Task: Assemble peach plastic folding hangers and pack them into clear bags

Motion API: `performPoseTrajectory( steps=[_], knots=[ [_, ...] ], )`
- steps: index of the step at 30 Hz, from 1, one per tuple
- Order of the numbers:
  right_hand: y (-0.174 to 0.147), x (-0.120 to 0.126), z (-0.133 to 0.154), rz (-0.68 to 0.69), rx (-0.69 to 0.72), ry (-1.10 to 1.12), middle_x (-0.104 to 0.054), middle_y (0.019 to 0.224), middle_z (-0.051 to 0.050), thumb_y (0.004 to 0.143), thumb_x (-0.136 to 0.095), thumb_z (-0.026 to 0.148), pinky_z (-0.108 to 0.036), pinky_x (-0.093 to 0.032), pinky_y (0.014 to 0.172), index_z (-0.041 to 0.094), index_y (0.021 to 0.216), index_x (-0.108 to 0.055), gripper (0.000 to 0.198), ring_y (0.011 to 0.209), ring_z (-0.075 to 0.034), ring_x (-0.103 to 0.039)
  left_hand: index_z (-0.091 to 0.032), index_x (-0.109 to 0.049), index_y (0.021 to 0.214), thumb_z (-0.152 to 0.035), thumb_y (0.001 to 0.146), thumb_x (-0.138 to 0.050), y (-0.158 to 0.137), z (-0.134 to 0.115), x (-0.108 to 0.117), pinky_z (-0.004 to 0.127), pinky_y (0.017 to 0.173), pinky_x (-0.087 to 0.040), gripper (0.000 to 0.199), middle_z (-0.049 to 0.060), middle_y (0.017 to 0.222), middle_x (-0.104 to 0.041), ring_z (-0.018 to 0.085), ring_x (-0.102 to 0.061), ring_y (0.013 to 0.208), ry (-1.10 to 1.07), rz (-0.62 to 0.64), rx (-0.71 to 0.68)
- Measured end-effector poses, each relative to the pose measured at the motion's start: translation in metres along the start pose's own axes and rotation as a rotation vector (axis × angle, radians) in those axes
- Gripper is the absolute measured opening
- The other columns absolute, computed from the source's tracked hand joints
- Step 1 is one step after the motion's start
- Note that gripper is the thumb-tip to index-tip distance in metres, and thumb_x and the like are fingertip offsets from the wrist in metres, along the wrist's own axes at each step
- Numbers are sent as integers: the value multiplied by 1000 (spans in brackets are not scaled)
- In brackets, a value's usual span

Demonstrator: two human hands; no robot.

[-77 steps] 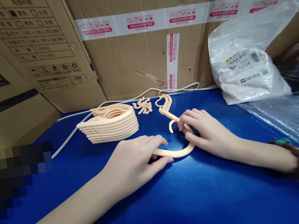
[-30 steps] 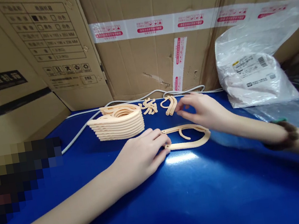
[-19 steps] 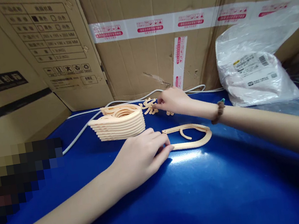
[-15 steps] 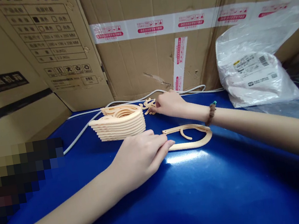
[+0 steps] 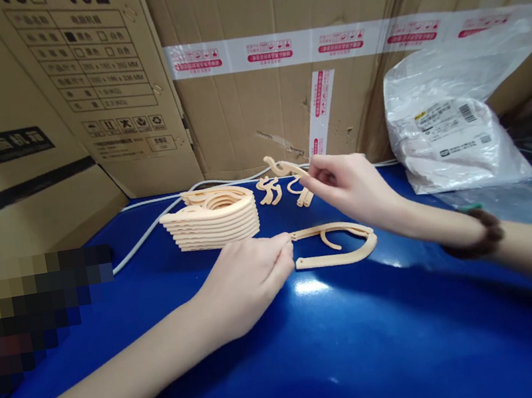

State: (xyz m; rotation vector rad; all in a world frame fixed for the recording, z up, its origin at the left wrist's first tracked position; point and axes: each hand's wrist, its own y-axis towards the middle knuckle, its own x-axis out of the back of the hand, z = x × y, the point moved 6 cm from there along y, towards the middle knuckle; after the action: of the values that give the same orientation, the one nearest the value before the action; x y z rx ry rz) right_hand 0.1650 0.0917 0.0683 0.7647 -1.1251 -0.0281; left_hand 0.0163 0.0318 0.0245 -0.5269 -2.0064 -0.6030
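Note:
My right hand [image 5: 358, 188] is raised above the back of the table, its fingers pinched on a curved beige plastic hook [image 5: 284, 168] that points left. Just under it are loose beige hooks [image 5: 272, 191] and some short beige plastic pieces [image 5: 305, 198]. My left hand [image 5: 256, 278] is closed, its knuckles against the left end of a folded beige plastic hanger [image 5: 350, 255] that lies on the table. The curled fingers hide whatever is in their grip. Behind my left hand stands a neat stack of folded hangers [image 5: 214, 224].
The blue tabletop [image 5: 350, 347] ends at large cardboard boxes [image 5: 243, 115] behind and on the left. A white cable [image 5: 144, 238] runs along the back. On the right sits a white plastic bag [image 5: 458, 135] with a label. A pixelated dark patch covers the left edge.
My right hand has lifted a hook from the back pile and moved right and toward me. My left hand has shifted slightly left and curled up, uncovering the hanger's lower end.

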Motion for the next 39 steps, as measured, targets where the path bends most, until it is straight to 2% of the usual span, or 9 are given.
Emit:
performPoseTrajectory(
  steps=[2, 5, 9, 18, 22, 28, 31, 34, 39],
  knots=[
    [-23, 13, 10, -83, 117, -13, -53, 59, 2, 91, -49, 26, -25, -29, 53, 20, 69, -48, 24, 52, -11, -44, -18, -44, 61, -30, 97, -30, 1, 1, 0, 27, 60, -34, 40, -3, 61, -53, 13, -49, 59, -186, 26, 40],
    [-55, 19, 33, -137, 361, -124, -49, 57, 3, 91, -49, 21, -27, -29, 56, 20, 66, -46, 26, 52, -11, -39, -19, -53, 76, -31, 98, -32, 4, 2, 1, 24, 64, -39, 33, -2, 73, -59, 12, -53, 70, -463, -26, 87],
    [-81, 18, 56, -183, 590, -247, -51, 55, 2, 91, -51, 18, -31, -27, 55, 19, 62, -50, 28, 54, -13, -41, -18, -58, 88, -47, 97, -36, 9, 8, -5, 21, 52, -40, 37, 1, 82, -61, 14, -54, 73, -629, -84, 189],
    [-92, 21, 63, -283, 696, -375, -50, 51, 1, 85, -59, 18, -31, -27, 53, 20, 57, -52, 29, 53, -16, -41, -14, -60, 83, -60, 87, -46, 15, 22, -19, 15, 37, -35, 47, 4, 69, -62, 13, -52, 59, -810, -39, 324],
    [-101, 20, 63, -268, 744, -367, -51, 52, 1, 84, -58, 19, -32, -29, 51, 19, 59, -55, 25, 52, -16, -42, -14, -62, 87, -58, 88, -47, 15, 21, -20, 14, 37, -37, 46, 3, 71, -63, 12, -53, 59, -835, -31, 320],
    [-120, 17, 73, -225, 931, -374, -62, 64, -2, 84, -63, 19, -32, -32, 55, 15, 73, -64, 12, 58, -16, -52, -13, -65, 85, -54, 90, -49, 14, 14, -22, 15, 42, -44, 44, 3, 73, -64, 12, -59, 61, -809, -9, 289],
    [-115, 20, 73, -220, 884, -295, -60, 62, -1, 89, -61, 29, -31, -31, 54, 16, 72, -63, 21, 58, -15, -50, -14, -66, 85, -52, 91, -49, 13, 11, -21, 17, 49, -49, 42, 5, 78, -68, 13, -63, 66, -884, 14, 297],
    [-102, 22, 66, -185, 780, -196, -59, 60, -1, 98, -43, 38, -31, -30, 54, 17, 74, -62, 38, 57, -16, -48, -14, -65, 83, -49, 93, -49, 13, 10, -15, 17, 57, -52, 40, 5, 79, -70, 14, -65, 71, -950, 13, 291],
    [-83, 14, 43, -144, 621, -225, -54, 55, -1, 91, -38, 12, -30, -29, 55, 17, 63, -54, 33, 53, -14, -43, -15, -59, 78, -49, 92, -50, 13, 19, -4, 18, 59, -52, 38, 0, 67, -62, 11, -60, 63, -908, -57, 297]
  ],
)
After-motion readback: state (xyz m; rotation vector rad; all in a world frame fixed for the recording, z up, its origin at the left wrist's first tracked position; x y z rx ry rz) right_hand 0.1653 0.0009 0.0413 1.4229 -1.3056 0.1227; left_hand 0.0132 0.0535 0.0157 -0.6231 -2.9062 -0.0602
